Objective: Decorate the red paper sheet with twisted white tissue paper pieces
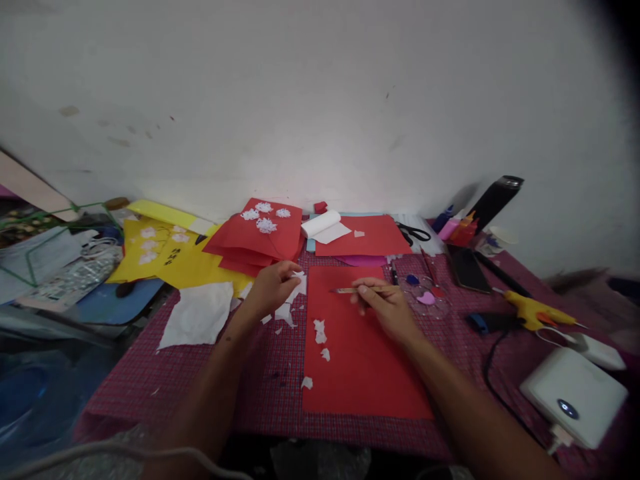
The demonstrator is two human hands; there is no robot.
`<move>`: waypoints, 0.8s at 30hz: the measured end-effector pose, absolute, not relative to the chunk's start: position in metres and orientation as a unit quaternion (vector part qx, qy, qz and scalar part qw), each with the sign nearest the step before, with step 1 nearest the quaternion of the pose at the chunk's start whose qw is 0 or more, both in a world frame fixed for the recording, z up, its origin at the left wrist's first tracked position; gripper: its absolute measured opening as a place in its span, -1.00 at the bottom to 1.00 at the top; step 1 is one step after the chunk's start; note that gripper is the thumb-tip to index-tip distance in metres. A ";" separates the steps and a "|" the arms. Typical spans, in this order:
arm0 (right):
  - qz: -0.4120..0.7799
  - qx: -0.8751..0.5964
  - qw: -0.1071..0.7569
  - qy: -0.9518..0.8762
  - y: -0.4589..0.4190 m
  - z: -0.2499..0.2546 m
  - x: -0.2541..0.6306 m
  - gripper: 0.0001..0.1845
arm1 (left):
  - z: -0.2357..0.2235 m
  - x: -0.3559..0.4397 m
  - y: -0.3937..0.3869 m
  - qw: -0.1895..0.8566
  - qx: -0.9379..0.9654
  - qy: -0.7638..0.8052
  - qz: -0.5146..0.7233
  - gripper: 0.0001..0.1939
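Note:
My right hand (383,307) grips a slim paintbrush (345,290) with a pale wooden handle, its dark tip pointing left. It is over a red sheet of paper (365,367) lying lengthwise in front of me. Small crumpled white paper bits (320,331) rest along the sheet's left side. My left hand (273,288) is left of the sheet, thumb and forefinger slightly apart, close to torn white paper (285,312). I see nothing held in it, though its lower fingers are hidden. A larger white tissue-like sheet (197,315) lies left of that hand.
Behind are red papers with white paper flowers (265,217), a white roll (323,225) and black scissors (415,232). Yellow decorated paper (150,250) is at left. On the right are a phone (467,269), yellow glue gun (540,310), black bottle (500,200) and corded white box (575,397).

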State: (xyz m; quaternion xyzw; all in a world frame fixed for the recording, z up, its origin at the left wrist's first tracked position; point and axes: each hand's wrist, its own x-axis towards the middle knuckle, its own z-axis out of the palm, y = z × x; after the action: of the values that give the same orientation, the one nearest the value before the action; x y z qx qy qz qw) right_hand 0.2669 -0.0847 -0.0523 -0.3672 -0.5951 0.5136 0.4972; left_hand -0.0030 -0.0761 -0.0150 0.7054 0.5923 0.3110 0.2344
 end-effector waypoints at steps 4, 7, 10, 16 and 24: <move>0.509 -0.353 0.515 -0.592 -0.086 -0.052 0.266 -0.75 | -0.021 0.018 -0.082 0.385 0.665 0.525 0.367 -0.67; 0.508 -0.356 0.503 -0.602 -0.089 -0.050 0.265 -0.79 | -0.028 0.037 -0.087 0.459 0.634 0.484 0.392 -0.68; 0.520 -0.347 0.477 -0.617 -0.094 -0.049 0.260 -0.76 | -0.032 0.052 -0.093 0.484 0.618 0.465 0.409 -0.71; 0.458 -0.367 0.477 -0.654 -0.095 -0.054 0.255 -0.83 | -0.040 0.061 -0.097 0.484 0.638 0.435 0.412 -0.73; 0.426 -0.385 0.484 -0.660 -0.091 -0.055 0.261 -0.87 | -0.046 0.057 -0.091 0.550 0.630 0.393 0.382 -0.59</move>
State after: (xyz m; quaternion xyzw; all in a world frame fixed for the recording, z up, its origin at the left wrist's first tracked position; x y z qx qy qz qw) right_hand 0.2608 -0.0914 -0.0548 -0.3852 -0.6603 0.4263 0.4837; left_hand 0.0566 -0.0909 -0.0457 0.6301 0.3928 0.3818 0.5504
